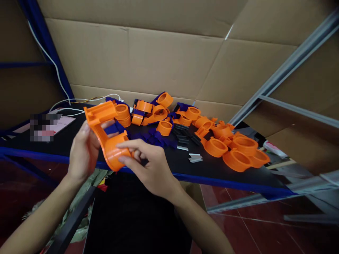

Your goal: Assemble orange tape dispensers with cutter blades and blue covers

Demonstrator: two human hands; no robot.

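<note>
Both hands hold one orange plastic part (106, 135) in front of the black table (212, 169). It has a flat bracket at its top left and a round ring end at the bottom. My left hand (83, 151) grips its left side, thumb near the bracket. My right hand (148, 164) pinches the ring end from the right, fingers pointing left. A small dark blue piece (114, 127) shows just behind the held part.
Many more orange ring parts (235, 150) lie across the table, mixed with dark blue pieces (156, 138) and small black and grey strips (194, 158). White cables (66, 106) run at the left. Cardboard sheets (148, 60) stand behind; a grey metal rail (286, 67) slants at right.
</note>
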